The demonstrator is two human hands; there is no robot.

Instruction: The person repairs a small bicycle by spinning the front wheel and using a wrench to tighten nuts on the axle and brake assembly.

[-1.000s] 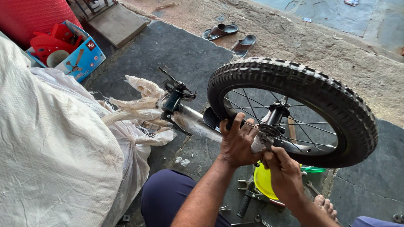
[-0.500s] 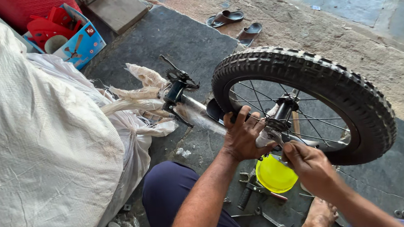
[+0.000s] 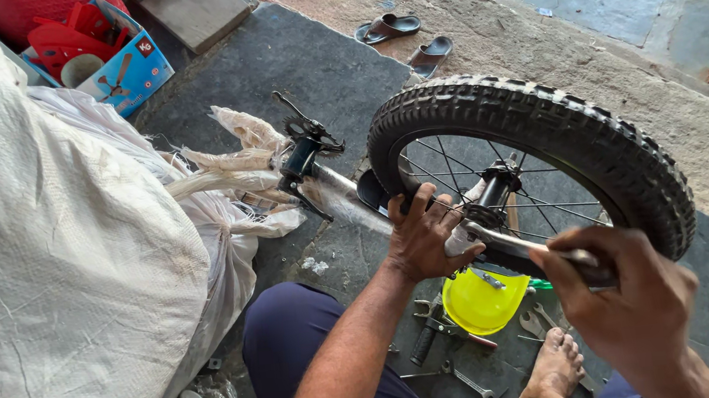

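A small bicycle lies on a dark mat with its black knobbly wheel (image 3: pixel 541 131) raised towards me. My left hand (image 3: pixel 424 235) grips the frame just beside the wheel hub (image 3: pixel 495 197), fingers curled over the tube. Held in my right hand (image 3: pixel 623 293) is the handle of a metal spanner (image 3: pixel 508 244) whose head sits at the hub axle. The crank and chainring (image 3: pixel 305 143) stick out to the left, wrapped partly in torn paper. My knee (image 3: pixel 299 336) in dark blue trousers and my bare foot (image 3: pixel 553 371) are below.
A yellow bowl (image 3: pixel 481 300), pliers (image 3: pixel 439 330) and spanners (image 3: pixel 461 381) lie on the mat under the wheel. A large white woven sack (image 3: pixel 53 257) fills the left. A blue box of red parts (image 3: pixel 107 54) and two sandals (image 3: pixel 408 35) sit farther off.
My right hand has slid back along the spanner handle, away from the hub and towards me. The left hand keeps its hold on the frame. The view has shifted closer.
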